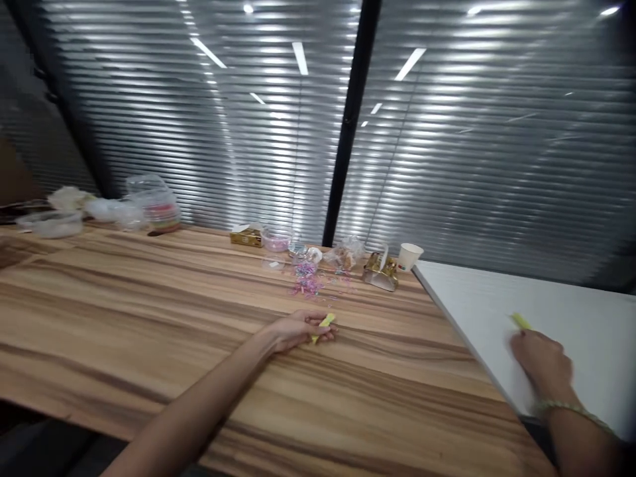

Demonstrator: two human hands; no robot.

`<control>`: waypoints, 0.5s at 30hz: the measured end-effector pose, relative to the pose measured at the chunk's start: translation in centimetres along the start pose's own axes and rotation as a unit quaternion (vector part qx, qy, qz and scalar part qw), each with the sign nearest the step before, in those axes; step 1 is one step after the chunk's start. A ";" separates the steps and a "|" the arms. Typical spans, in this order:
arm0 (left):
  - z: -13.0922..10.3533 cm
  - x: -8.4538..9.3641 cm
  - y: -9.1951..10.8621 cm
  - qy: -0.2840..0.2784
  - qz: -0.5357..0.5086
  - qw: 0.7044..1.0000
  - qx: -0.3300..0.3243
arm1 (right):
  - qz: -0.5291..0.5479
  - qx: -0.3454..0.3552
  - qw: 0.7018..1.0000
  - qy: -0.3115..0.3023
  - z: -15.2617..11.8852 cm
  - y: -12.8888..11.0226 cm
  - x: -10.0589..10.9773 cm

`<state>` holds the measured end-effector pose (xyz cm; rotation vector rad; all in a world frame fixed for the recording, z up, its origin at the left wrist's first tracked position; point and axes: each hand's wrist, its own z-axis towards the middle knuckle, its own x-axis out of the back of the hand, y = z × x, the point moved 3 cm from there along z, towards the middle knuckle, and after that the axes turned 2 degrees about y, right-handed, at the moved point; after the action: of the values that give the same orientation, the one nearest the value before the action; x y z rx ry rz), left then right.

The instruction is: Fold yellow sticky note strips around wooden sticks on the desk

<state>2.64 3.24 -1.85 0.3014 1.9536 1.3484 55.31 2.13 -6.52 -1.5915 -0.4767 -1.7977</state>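
Note:
Low over the wood-grain table, my left hand (303,330) pinches a small yellow piece (324,326) between thumb and fingers; its kind is unclear. Off to the right, above the white surface (586,311), my right hand (544,358) is closed and smeared by motion. A yellow strip (521,321) sticks out beyond its fingers, with the rest of it covered by the hand. Beyond my left hand lies a scatter of small pink, purple and bluish bits (308,281), apart from the fingers.
At the table's back edge stand a gold box (246,236), a clear tub with pink contents (276,240), a crumpled clear bag (348,252), an opened gold box (381,271) and a paper cup (410,256). Plastic containers (154,205) stand at the far left, before window blinds.

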 end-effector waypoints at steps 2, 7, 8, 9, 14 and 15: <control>-0.4 1.8 2.0 0.081 -0.053 0.994 -0.056 | 0.002 0.001 1.000 -0.005 -0.2 0.5 -0.3; -6.0 8.4 9.7 0.370 -0.205 0.747 -0.513 | 0.018 0.030 0.999 0.003 -1.9 0.9 0.2; -6.9 9.3 10.3 0.401 -0.212 0.706 -0.544 | 0.018 0.031 0.999 0.006 -2.2 0.8 0.4; -7.3 9.9 10.3 0.433 -0.211 0.688 -0.543 | 0.015 0.032 0.999 0.010 -2.4 0.8 0.6; -3.9 8.7 6.3 0.471 -0.102 0.794 -0.371 | -0.003 0.034 0.999 0.030 -3.3 0.5 1.3; -2.9 8.0 5.3 0.458 -0.069 0.816 -0.345 | -0.001 0.040 0.999 0.033 -3.4 0.4 1.4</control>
<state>-6.04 7.91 -0.12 -0.9980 1.8986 2.2207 53.13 -0.80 -5.88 -1.4747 -0.5123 -1.8038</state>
